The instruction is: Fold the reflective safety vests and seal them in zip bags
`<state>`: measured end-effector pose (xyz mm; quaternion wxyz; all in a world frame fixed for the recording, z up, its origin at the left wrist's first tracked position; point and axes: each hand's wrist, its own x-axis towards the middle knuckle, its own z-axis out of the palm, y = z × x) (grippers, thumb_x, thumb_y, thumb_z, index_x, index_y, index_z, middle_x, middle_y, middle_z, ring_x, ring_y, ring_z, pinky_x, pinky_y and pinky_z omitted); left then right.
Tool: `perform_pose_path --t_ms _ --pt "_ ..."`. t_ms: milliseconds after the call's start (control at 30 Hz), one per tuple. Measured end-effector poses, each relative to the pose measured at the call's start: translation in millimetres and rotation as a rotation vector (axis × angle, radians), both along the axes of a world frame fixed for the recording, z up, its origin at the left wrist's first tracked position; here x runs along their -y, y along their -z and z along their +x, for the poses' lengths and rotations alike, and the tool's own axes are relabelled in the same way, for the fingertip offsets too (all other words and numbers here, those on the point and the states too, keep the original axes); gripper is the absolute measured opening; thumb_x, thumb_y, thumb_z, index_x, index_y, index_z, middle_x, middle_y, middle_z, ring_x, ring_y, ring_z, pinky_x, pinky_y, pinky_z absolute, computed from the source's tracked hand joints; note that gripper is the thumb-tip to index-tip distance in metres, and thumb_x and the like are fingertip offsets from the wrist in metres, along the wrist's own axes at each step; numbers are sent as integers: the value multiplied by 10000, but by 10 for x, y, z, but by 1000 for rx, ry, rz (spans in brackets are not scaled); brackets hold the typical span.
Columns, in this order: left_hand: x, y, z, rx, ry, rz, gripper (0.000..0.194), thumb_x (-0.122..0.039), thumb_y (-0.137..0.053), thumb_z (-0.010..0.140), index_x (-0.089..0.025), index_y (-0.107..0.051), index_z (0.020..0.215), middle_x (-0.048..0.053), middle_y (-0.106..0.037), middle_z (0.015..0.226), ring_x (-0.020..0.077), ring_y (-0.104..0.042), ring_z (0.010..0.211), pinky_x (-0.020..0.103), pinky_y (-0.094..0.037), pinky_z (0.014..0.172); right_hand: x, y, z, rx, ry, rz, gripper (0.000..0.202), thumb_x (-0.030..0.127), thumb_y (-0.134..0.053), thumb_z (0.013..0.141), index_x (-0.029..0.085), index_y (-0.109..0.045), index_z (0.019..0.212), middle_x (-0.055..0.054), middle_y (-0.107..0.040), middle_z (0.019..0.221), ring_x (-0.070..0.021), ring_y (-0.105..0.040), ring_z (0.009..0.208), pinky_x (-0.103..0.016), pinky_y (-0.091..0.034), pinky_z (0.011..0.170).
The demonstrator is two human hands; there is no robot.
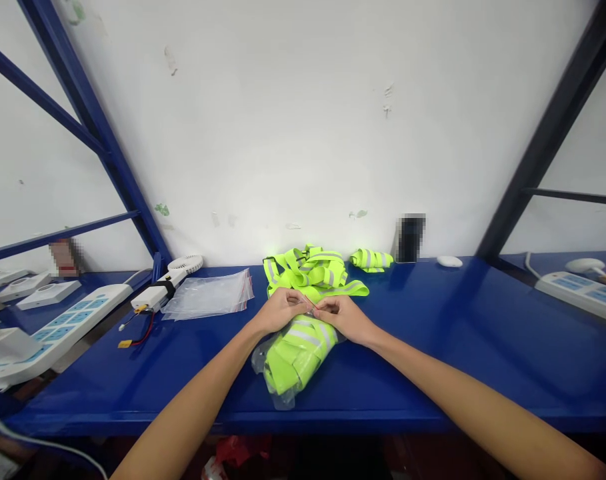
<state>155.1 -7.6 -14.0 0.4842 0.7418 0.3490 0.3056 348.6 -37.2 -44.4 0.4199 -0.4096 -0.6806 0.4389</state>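
Observation:
A clear plastic bag [284,399] with a folded neon-yellow reflective strap [297,357] inside lies near the middle of the blue table. My left hand [281,310] and my right hand [343,319] pinch the bag's upper edge, their fingertips almost touching. Just behind them is a loose pile of neon-yellow straps [310,267] with silver stripes. To its right, against the wall, sits a rolled neon-yellow strap [371,260]. A stack of flat clear bags [207,295] rests to the left of my hands.
The blue table [463,333] meets a white wall. At the left are a white handheld fan [185,264], a white box with wires [154,295] and a power strip [67,327]. A dark phone [409,239] leans at the back, left of a white oval object [449,261].

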Motion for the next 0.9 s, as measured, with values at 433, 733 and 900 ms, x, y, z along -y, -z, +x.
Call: perform_pose_path --t_ms 433,733,900 --pt "54 46 36 60 -24 92 266 -386 -660 789 -120 -676 789 76 -723 839 181 -654 761 276 -490 706 56 -96 35 -71 70 -129 315 423 -740 676 128 -747 783 -59 -715 759 -174 -588 679 -291 -427 652" --pt "43 41 48 -16 -25 187 277 -390 -618 825 -120 -676 800 82 -704 839 189 -641 797 298 -497 757 58 -89 29 -82 94 -93 246 355 -723 692 125 -744 777 -56 -709 754 -163 -573 664 -271 -405 627" --pt "19 62 47 -10 -6 192 278 -385 -611 831 -119 -691 828 76 -703 846 183 -637 807 289 -497 766 60 -85 24 -72 101 -80 232 341 -714 698 124 -740 774 -53 -707 754 -161 -575 662 -264 -407 621"
